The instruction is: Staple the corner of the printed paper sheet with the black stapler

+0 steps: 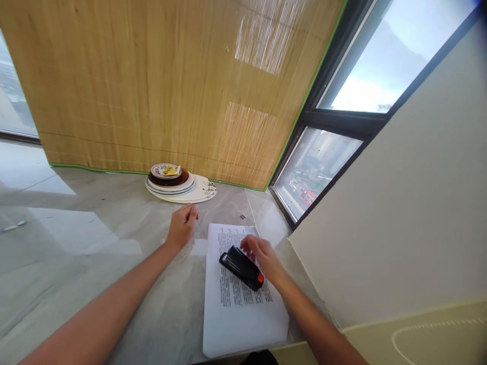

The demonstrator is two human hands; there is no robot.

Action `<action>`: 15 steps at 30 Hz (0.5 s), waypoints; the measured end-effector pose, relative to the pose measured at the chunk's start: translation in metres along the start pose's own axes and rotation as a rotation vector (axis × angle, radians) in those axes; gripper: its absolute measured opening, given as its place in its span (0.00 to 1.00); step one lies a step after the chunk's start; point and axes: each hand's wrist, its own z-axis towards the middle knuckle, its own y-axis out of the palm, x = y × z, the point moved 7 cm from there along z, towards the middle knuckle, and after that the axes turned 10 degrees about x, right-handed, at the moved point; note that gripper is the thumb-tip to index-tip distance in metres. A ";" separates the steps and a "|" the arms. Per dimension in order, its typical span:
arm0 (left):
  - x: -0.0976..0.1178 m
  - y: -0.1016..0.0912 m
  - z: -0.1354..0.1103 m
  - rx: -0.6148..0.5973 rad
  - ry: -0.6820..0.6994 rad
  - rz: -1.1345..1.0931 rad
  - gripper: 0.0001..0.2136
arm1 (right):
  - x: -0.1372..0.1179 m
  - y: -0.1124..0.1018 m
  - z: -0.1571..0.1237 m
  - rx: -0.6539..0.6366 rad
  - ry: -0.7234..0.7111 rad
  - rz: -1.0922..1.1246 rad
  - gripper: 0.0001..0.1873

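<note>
A black stapler with a red-orange spot at its near end lies slantwise on a stack of printed paper. My right hand is at the stapler's right side, fingers loosely bent and a little apart, not wrapped round it. Whether the fingertips touch it, I cannot tell. To the left of the paper, my left hand is closed, thumb against the curled fingers. Anything inside it is hidden. Small dark pieces that look like staples lie just beyond the paper's top edge.
Stacked plates stand on the marbled surface by a bamboo blind. A dark-framed window and pale wall bound the right side. A thin whitish object lies far left.
</note>
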 end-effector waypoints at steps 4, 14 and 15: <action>-0.003 -0.001 0.001 0.008 -0.009 -0.015 0.18 | 0.021 -0.003 0.041 0.181 -0.125 -0.318 0.15; -0.015 -0.008 0.005 0.149 -0.139 -0.094 0.19 | 0.017 0.100 0.075 -0.108 -0.060 -0.542 0.34; -0.015 -0.013 0.008 0.179 -0.150 -0.105 0.19 | 0.004 0.115 0.078 -0.109 -0.082 -0.533 0.33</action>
